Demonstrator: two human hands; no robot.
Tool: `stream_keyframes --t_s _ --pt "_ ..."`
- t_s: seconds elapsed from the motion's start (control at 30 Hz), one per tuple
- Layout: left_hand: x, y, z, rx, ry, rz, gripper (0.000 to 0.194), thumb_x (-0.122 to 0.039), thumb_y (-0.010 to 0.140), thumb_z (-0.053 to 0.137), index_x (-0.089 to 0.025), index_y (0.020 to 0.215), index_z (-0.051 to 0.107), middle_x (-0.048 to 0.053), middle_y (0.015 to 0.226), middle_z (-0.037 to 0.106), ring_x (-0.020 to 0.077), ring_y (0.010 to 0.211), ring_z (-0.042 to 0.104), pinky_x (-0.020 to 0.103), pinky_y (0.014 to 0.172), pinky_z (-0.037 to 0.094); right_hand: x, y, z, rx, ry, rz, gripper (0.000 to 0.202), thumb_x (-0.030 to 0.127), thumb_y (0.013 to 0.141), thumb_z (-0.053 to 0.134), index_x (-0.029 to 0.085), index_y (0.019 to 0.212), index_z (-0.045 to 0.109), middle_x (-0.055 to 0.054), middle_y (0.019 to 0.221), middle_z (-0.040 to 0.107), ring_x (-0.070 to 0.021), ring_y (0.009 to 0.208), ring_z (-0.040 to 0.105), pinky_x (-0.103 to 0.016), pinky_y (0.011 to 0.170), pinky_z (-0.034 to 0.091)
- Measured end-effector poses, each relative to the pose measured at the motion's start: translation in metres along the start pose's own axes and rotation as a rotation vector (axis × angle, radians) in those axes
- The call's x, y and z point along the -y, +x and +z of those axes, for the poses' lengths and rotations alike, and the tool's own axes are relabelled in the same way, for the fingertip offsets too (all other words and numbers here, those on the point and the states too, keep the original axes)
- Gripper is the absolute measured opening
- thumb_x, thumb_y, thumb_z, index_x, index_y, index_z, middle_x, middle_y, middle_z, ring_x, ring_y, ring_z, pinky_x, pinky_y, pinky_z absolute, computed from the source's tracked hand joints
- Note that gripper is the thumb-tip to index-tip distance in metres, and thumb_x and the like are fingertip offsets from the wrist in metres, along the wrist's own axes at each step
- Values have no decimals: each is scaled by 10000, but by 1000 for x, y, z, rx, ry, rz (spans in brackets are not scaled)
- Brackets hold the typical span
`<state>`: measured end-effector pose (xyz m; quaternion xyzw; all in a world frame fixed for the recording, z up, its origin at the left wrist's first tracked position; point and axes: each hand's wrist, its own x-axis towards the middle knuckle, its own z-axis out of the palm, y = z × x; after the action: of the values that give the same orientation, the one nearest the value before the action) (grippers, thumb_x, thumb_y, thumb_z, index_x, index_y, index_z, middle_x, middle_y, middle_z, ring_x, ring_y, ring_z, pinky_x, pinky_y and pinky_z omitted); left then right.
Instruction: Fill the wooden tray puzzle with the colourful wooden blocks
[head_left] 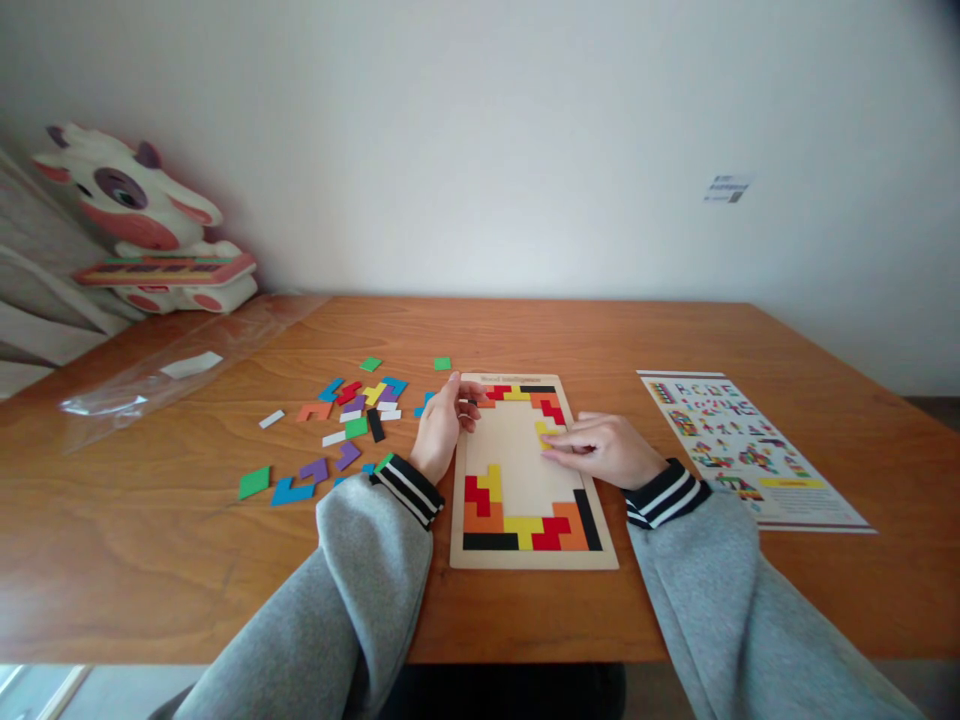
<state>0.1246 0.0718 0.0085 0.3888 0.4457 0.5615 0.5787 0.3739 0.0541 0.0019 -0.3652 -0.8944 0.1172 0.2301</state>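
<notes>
My right hand (604, 447) pinches a yellow puzzle piece (543, 432) at the right side of the wooden puzzle board (517, 440); its fingertips partly cover the piece. Over the board's upper left edge rests my left hand (442, 428), fingers loosely curled and apart, with no piece visible in them. Red, orange, yellow and black pieces line the board's top edge, lower left corner, bottom and lower right side. The middle of the tray shows bare pale wood. My left fingers hide part of the upper left corner.
Loose pieces (356, 427) in several colours lie scattered left of the board. A printed pattern sheet (750, 450) lies to the right. Clear plastic wrapping (180, 370) and a cow-shaped toy keyboard (169, 270) occupy the table's far left, near the wall.
</notes>
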Motion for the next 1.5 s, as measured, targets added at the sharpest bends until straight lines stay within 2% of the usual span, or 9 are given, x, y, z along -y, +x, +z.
stream_keyframes --t_s 0.13,0.27,0.47,0.67,0.77,1.0,1.23,1.37,1.5 --pt "0 -1 0 7 12 10 446 -573 819 576 -138 751 648 59 762 634 94 551 495 191 452 367 3 4 4 -31 -57 -25 253 377 967 553 275 1003 782 -34 938 786 -178 747 671 -358 784 497" --pt "-1 -1 0 6 20 11 449 -578 814 573 -140 741 637 77 824 666 94 553 500 202 451 367 4 5 5 -48 -86 -28 256 357 970 550 253 1000 783 -47 845 769 -167 710 644 -343 763 479" --pt "-1 -2 0 8 23 3 442 -578 820 571 -148 736 633 68 805 664 99 554 503 211 458 367 2 5 9 -64 -164 76 308 384 994 499 250 1060 768 -67 919 776 -189 765 657 -353 753 466" --pt "-1 -2 1 25 27 0 451 -584 828 563 -150 731 631 72 790 658 103 550 501 214 456 371 4 6 9 -86 -161 171 322 423 980 510 258 959 786 -67 852 775 -201 754 659 -345 743 462" --pt "1 -1 0 18 22 7 460 -592 814 573 -146 723 637 76 788 661 99 546 491 211 455 372 6 6 7 -118 -135 254 337 467 954 535 235 994 775 -62 787 759 -193 704 644 -318 682 450" --pt "2 0 -1 20 11 8 464 -602 786 599 -147 706 637 77 784 660 99 547 485 207 454 370 2 5 -3 -366 -62 462 427 464 984 420 174 1108 709 -52 717 711 -157 567 581 -279 560 394" --pt "2 0 0 40 43 21 471 -610 813 573 -150 730 629 71 791 652 102 552 496 215 453 364 2 5 0 -312 -48 431 436 478 960 451 164 1142 692 12 552 569 -138 496 509 -267 504 334" --pt "1 -1 -2 28 157 116 396 -560 836 578 -169 793 628 46 798 628 111 587 515 223 489 377 0 4 0 -328 -55 454 420 476 950 467 174 1131 695 21 557 540 -132 492 486 -271 504 327" --pt "-4 3 -19 -51 668 427 220 -410 861 602 -194 892 635 70 885 655 200 808 607 314 747 487 -2 3 1 -339 -47 456 398 462 948 472 174 1107 696 21 572 533 -135 502 481 -276 522 339"
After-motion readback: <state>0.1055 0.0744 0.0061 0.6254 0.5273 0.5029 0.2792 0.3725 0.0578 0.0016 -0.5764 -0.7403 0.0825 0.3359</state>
